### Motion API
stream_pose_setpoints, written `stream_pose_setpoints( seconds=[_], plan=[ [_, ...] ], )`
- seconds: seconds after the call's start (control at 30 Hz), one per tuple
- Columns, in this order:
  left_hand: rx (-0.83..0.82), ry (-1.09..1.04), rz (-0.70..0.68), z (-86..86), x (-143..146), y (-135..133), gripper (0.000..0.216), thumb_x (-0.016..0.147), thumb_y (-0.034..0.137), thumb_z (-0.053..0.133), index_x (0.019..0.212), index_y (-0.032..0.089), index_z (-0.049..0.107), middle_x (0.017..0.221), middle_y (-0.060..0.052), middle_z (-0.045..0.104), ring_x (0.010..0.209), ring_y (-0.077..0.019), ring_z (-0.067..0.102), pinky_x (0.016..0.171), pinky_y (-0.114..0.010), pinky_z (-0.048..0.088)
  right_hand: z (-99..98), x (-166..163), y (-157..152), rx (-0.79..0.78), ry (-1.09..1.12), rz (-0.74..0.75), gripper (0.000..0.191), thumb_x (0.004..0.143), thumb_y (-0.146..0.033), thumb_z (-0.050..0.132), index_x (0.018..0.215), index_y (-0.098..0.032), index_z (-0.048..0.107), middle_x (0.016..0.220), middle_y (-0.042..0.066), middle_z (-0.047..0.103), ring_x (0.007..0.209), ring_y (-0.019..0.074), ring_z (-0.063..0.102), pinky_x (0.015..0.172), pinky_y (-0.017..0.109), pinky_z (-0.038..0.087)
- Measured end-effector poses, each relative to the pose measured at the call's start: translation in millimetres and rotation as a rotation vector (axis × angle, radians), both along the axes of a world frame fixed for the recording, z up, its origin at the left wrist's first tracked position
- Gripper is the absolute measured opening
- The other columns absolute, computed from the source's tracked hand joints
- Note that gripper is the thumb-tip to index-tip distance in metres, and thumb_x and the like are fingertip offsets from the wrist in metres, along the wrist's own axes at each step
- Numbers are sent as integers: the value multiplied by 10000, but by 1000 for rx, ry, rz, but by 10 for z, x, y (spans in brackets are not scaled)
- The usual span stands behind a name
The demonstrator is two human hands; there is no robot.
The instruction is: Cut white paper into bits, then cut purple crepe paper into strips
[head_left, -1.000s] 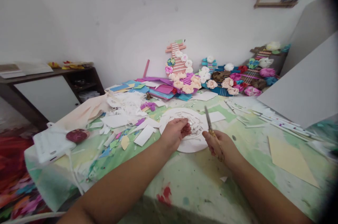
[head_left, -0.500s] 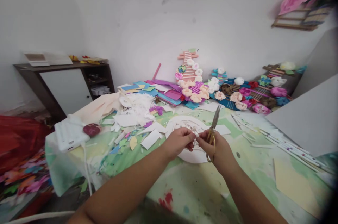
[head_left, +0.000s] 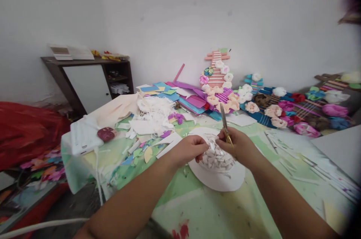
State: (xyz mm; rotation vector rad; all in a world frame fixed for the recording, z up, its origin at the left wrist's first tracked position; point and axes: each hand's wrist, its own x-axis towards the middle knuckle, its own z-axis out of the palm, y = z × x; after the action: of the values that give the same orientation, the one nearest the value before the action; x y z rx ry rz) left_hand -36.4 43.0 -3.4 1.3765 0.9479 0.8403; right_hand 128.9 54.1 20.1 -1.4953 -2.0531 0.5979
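A round white paper disc (head_left: 229, 182) lies on the table, with a mound of small folded white paper pieces (head_left: 217, 158) on top. Over the mound's left side, my left hand (head_left: 191, 149) has thumb and fingers pinched together. Whatever is in that pinch is too small to make out. My right hand (head_left: 239, 144) grips a pair of gold-handled scissors (head_left: 223, 118), blades pointing up and away. Its thumb and fingertip come together near the top of the mound. A small gap separates the fingertips of the two hands.
White string (head_left: 158, 113) and paper scraps (head_left: 148, 154) cover the left side, near a white glue-gun-like box (head_left: 84, 137) with a cable. Coloured sheets (head_left: 191, 100) and stick crafts with paper flowers (head_left: 273, 111) line the wall. Thin white strips (head_left: 304, 180) lie right.
The view has turned left, so the table's things sit further right. My fingertips, which met over the mound, are now apart. The scissors stay in my right hand.
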Motion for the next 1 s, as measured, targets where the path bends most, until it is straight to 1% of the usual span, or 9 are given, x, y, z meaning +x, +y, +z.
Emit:
stream_pose_setpoints(
  seconds=[0.1,0.2,0.3,0.43,0.57,0.7,0.77,0.87,1.0],
  plan=[
    [-33,-16,155,-57,11,74,112,637,224,456,562,142,450,437,34,437,397,-52,414,412,-171,349,-56,67,375,25,-303,-27,122,633,-314,445,652,-196,421,545,-38,446,486,81,382,454,196,288],
    [-23,-46,281,-137,30,137,65,625,195,451,588,144,468,481,29,446,436,-60,441,423,-176,371,-185,97,686,-44,-400,-1,99,573,-268,494,600,-181,455,551,-15,490,494,92,413,458,203,284],
    [-71,-93,307,-177,41,172,80,617,164,445,665,145,506,536,18,467,462,-69,469,432,-191,398,-293,75,839,-80,-435,17,98,552,-265,510,573,-179,469,542,-7,504,487,100,419,450,209,273],
    [-197,-229,302,-164,46,191,138,611,129,444,726,134,521,646,-14,507,498,-74,495,475,-225,439,-327,37,867,-92,-460,9,88,548,-254,511,531,-181,464,515,-8,492,472,101,406,441,214,245],
    [-263,-293,325,-167,45,204,138,605,116,483,739,118,519,679,-38,530,513,-75,507,504,-227,450,-276,109,809,-97,-441,-40,175,604,-335,480,530,-177,464,511,0,489,464,100,406,435,216,241],
    [-274,-348,349,-195,54,196,146,594,108,529,739,117,521,692,-43,553,516,-74,517,542,-241,460,-177,246,651,-95,-389,-93,355,683,-489,344,569,-176,468,543,5,500,486,106,430,432,213,261],
    [-263,-377,342,-200,66,177,150,593,105,540,742,115,525,709,-43,561,511,-72,519,559,-254,465,-114,289,509,-74,-350,-120,409,691,-537,295,594,-178,466,553,0,499,496,107,433,430,211,266],
    [-241,-417,319,-195,85,140,139,599,107,555,736,107,535,724,-46,564,530,-78,530,592,-273,469,-45,299,215,-9,-299,-128,415,677,-566,302,576,-186,434,527,-18,468,488,101,410,423,206,256],
    [-227,-425,340,-189,110,97,158,581,126,595,731,100,554,658,-31,557,563,-84,536,574,-237,457,-105,263,-193,44,-332,-112,354,664,-529,370,553,-193,380,503,-28,440,473,95,385,428,204,237]
  ],
)
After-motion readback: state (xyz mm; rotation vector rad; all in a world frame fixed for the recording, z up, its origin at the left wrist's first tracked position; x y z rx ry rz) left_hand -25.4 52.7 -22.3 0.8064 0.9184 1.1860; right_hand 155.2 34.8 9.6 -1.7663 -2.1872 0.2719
